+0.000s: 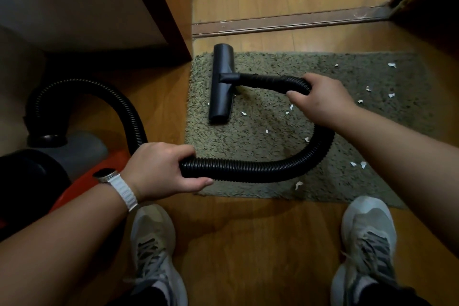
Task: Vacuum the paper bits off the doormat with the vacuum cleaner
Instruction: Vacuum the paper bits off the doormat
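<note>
Far left, low on the wooden floor (238, 243): vacuum cleaner body (82, 166), grey and orange, partly cut off by the frame edge. Rising from it, a black ribbed hose (248, 169), arching up and over, then dropping toward the near edge of the doormat (347, 136).

Left hand (159, 171), white-strapped watch (116, 184) on the wrist, closed around the hose just at the near left corner of the doormat, fingers wrapped over the top, thumb underneath.

Past that grip, hose looping right across the doormat and curling back up. At the left side of the doormat, black floor nozzle (222, 84), lying flat on the pile, long axis running away from the viewer, far end reaching just past the far edge of the doormat.

Right hand (320, 99) closed over the hose near the nozzle neck, fingers curled round it.

Paper bits (298, 184), small and white, scattered over the middle and right of the doormat, a few more on the floor beyond the threshold strip (285, 23).

Below, two grey sneakers (367, 236) planted on the floor just short of the doormat.
</note>
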`<state>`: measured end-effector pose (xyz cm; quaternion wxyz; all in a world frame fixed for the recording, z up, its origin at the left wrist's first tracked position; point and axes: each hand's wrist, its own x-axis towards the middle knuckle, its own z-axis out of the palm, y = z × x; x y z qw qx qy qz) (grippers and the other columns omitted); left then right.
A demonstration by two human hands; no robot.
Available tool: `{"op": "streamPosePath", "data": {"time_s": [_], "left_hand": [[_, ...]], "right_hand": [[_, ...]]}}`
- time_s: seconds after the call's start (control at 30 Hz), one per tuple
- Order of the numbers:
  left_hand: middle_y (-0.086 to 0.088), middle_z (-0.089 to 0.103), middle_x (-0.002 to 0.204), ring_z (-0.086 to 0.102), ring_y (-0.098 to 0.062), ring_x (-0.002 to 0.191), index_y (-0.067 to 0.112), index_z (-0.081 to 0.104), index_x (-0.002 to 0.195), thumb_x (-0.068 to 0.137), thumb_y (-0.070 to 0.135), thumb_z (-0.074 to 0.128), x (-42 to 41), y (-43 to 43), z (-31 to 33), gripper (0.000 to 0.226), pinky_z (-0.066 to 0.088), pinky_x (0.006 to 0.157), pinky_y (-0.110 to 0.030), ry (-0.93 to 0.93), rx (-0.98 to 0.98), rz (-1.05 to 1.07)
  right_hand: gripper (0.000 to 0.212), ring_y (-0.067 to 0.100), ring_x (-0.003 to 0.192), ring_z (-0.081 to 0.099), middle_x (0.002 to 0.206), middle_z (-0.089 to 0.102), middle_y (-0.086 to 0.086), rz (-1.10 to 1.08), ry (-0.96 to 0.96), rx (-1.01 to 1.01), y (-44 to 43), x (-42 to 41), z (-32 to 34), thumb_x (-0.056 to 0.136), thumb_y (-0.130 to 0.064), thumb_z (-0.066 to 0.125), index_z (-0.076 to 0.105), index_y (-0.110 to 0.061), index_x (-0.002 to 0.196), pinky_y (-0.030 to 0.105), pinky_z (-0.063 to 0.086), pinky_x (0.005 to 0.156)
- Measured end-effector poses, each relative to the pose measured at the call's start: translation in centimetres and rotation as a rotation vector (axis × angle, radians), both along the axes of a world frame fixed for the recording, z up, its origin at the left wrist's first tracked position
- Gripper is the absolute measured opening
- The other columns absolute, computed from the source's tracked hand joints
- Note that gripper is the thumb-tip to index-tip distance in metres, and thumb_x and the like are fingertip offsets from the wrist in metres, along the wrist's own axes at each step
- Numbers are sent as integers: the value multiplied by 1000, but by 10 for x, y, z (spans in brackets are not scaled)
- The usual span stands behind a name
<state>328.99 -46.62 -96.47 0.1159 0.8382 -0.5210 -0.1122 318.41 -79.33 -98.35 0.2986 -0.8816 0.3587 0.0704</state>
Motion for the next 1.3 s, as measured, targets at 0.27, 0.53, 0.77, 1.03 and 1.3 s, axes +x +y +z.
{"op": "streamPosePath", "data": {"time_s": [0.27,0.53,0.77,1.03,1.3], "left_hand": [[14,51,49,53,-6,47,26,61,70,71,88,40,-2,-12,2,65,36,43,-21,4,31,13],[14,51,50,54,-6,47,27,62,73,72,87,40,-2,-14,2,64,40,41,-22,17,13,-4],[12,53,51,56,-9,49,25,62,71,72,90,36,-1,-14,1,70,42,44,-25,2,2,-2],[13,54,52,56,-8,48,26,62,72,72,91,33,-3,-16,1,72,43,44,-24,34,-6,4],[14,54,54,55,-7,51,28,61,75,69,90,37,-6,-23,3,67,41,47,-23,43,45,22]], "right_hand": [[27,19,70,61,80,65,-2,-2,51,-48,-15,-26,15,86,-44,64,64,-28,109,31,48,62],[26,16,69,58,79,63,-3,-9,8,-56,-16,-22,16,87,-44,63,64,-27,106,30,43,61],[27,23,74,61,81,66,1,-20,-38,-47,-11,-22,16,86,-42,64,66,-24,107,32,47,66],[22,21,68,62,76,66,1,-56,-6,0,-19,-33,15,85,-40,66,67,-28,102,34,50,65],[22,27,71,65,75,67,5,-110,17,-26,-25,-46,21,84,-41,66,68,-24,98,42,57,71]]}}
